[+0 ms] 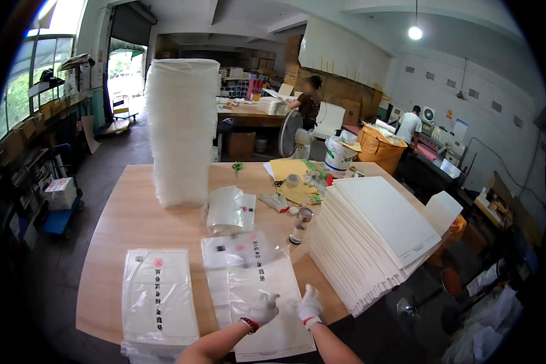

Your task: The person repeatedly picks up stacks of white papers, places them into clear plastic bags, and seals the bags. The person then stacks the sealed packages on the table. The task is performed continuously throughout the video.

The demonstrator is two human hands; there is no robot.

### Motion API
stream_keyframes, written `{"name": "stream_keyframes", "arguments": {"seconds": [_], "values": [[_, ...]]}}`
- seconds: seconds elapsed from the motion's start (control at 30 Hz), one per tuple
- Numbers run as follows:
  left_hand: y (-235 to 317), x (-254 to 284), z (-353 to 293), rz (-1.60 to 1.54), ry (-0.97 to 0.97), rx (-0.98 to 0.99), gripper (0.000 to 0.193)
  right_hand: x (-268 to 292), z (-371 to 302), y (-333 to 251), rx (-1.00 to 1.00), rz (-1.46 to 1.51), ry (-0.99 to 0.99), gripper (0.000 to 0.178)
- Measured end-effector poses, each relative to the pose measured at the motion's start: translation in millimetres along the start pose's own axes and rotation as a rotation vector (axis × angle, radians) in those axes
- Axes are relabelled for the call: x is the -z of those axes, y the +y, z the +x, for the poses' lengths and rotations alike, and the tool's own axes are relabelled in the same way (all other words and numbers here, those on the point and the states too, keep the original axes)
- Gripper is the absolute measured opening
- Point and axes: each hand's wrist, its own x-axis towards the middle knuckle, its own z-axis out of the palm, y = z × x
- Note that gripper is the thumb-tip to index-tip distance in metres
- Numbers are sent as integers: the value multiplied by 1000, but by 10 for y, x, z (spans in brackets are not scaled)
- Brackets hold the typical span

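Note:
Both my hands wear white gloves and hover over or rest on a white printed paper packet (273,337) at the table's near edge. A clear plastic bag (217,267) covers the packet's far part. My left hand (263,310), with a red bracelet at the wrist, lies by the bag's near part, fingers apart. Beside the packet's right edge, my right hand (310,306) has its thumb and fingers spread. On the left lies a pile of bagged printed packets (158,297). A tall leaning stack of unbagged white packets (370,236) stands to the right.
A tall column of translucent white material (182,127) stands on the table's far left. Near the middle are a plastic-wrapped pile (227,209) and a glass bottle (300,225). Green-handled scissors (237,168) and a bucket (338,155) sit farther back. Two people work beyond, near a fan (291,133).

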Motion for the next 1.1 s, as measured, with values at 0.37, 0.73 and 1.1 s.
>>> {"name": "stream_keyframes", "arguments": {"seconds": [0.37, 0.73, 1.1], "values": [[-1545, -3, -499, -615, 537, 533, 29, -323, 275, 144, 65, -107, -651, 68], [760, 1060, -2290, -85, -21, 306, 15, 1238, -1375, 183, 95, 167, -841, 59], [653, 1023, -2409, -445, 28, 524, 13, 1115, -1778, 800, 179, 589, -870, 43]]}}
